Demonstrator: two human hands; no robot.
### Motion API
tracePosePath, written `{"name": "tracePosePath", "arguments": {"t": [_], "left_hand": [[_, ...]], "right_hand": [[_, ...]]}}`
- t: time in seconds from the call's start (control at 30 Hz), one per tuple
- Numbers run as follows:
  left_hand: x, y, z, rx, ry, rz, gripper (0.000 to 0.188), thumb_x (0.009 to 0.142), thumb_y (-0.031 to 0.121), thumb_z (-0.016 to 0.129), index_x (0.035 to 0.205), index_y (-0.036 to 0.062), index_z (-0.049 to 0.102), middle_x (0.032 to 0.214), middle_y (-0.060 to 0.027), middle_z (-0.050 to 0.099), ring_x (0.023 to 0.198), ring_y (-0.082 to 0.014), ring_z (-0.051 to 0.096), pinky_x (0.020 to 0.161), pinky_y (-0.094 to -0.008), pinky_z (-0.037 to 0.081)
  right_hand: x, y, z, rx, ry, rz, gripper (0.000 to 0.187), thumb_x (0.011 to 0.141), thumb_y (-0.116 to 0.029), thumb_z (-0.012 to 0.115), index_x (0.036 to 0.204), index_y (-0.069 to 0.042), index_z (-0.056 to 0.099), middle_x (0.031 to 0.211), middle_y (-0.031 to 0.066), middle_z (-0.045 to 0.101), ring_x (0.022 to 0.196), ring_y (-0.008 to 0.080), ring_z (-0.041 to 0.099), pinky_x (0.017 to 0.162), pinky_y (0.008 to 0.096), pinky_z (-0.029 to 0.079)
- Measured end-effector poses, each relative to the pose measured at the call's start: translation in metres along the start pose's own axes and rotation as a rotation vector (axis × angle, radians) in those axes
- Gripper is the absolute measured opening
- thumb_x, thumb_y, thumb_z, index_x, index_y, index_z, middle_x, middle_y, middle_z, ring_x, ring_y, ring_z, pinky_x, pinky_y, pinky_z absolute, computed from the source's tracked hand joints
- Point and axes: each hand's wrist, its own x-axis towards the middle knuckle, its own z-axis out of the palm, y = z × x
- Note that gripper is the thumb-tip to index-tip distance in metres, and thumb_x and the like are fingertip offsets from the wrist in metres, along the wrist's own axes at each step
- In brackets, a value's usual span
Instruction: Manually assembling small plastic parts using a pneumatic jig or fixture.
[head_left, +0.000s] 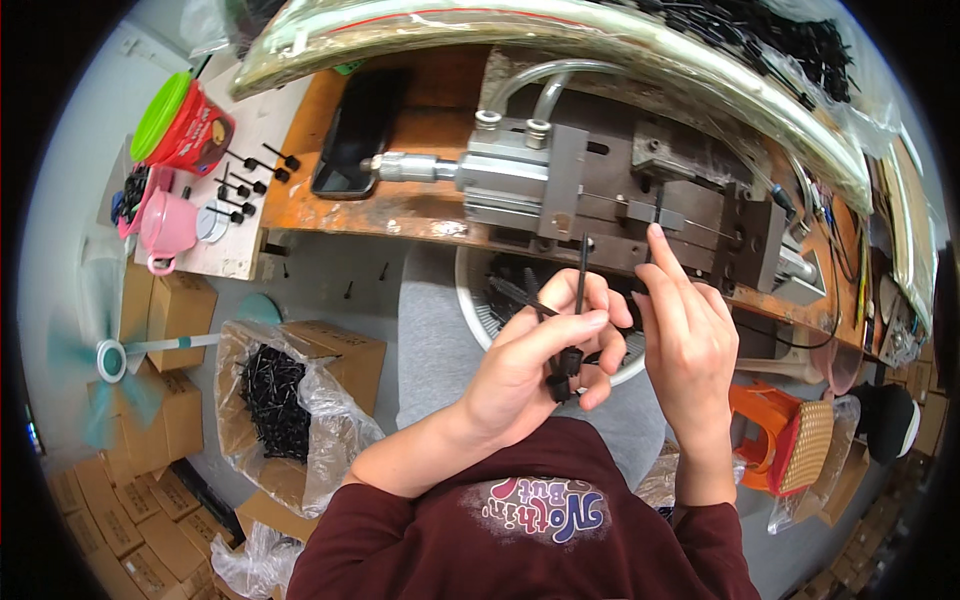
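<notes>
The left hand grips several black rods with thick ends, near picture centre between four and five o'clock. At its three o'clock, the right hand points its index finger to another black rod at the metal machine on the counter; whether it pinches anything, I cannot tell. A carton sits at nine o'clock.
</notes>
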Motion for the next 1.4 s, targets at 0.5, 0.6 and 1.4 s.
{"name": "tracePosePath", "arguments": {"t": [0.5, 0.6, 1.4], "left_hand": [[0.007, -0.003, -0.003, 0.448, -0.052, 0.312, 0.033, 0.108, 0.03, 0.028, 0.101, 0.0059, 0.05, 0.132, -0.0229, 0.053, 0.129, -0.0277, 0.049, 0.107, -0.042, 0.039], [0.009, -0.006, -0.003, 0.479, -0.001, 0.386, 0.033, 0.108, 0.032, 0.03, 0.1, 0.007, 0.05, 0.135, -0.0253, 0.052, 0.129, -0.0272, 0.049, 0.108, -0.04, 0.037], [0.009, -0.006, -0.002, 0.353, 0.036, 0.308, 0.027, 0.108, 0.029, 0.033, 0.112, 0.0055, 0.046, 0.067, -0.0008, 0.041, 0.054, -0.0056, 0.031, 0.045, -0.0193, 0.029]], "right_hand": [[0.01, 0.003, -0.007, -0.002, -0.088, 0.036, 0.026, 0.073, -0.003, 0.065, 0.099, -0.002, 0.064, 0.126, 0.0128, 0.065, 0.053, 0.0161, 0.059, 0.056, 0.0282, 0.049], [0.011, -0.002, -0.015, 0.158, -0.001, -0.006, 0.022, 0.073, -0.003, 0.071, 0.094, -0.002, 0.066, 0.11, 0.0119, 0.069, 0.06, 0.0166, 0.063, 0.053, 0.0292, 0.049], [0.011, 0.008, -0.005, 0.072, -0.101, 0.031, 0.021, 0.076, -0.001, 0.067, 0.096, -0.001, 0.059, 0.126, 0.0167, 0.063, 0.066, 0.0206, 0.065, 0.062, 0.0314, 0.053]]}}
